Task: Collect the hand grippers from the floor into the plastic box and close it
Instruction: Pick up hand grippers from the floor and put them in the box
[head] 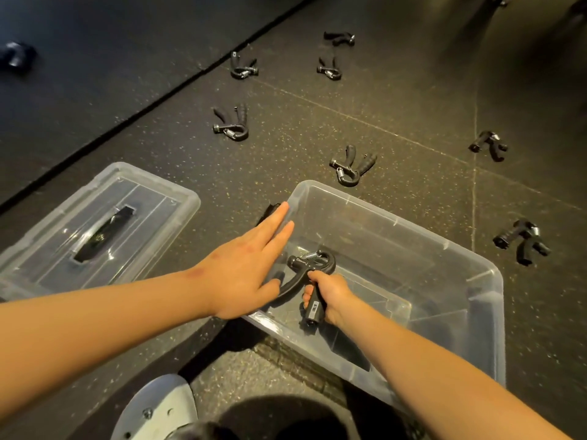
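Observation:
A clear plastic box [470, 258] stands open on the speckled floor in front of me. My right hand [330, 295] grips one handle of a black hand gripper [313, 266] and holds it inside the box, near the left wall. My left hand [251, 265] is stretched out flat over the box's left rim, fingers straight, thumb beside the gripper's other handle. Several more black hand grippers lie on the floor beyond the box, the nearest one [351, 166] just past the far rim. Another gripper [522, 241] lies to the right.
The box's clear lid [95, 223] lies flat on the floor to the left. A dark seam [158, 100] runs diagonally between the speckled floor and a darker mat. A grey shoe [158, 408] shows at the bottom. A dark object [16, 57] sits far left.

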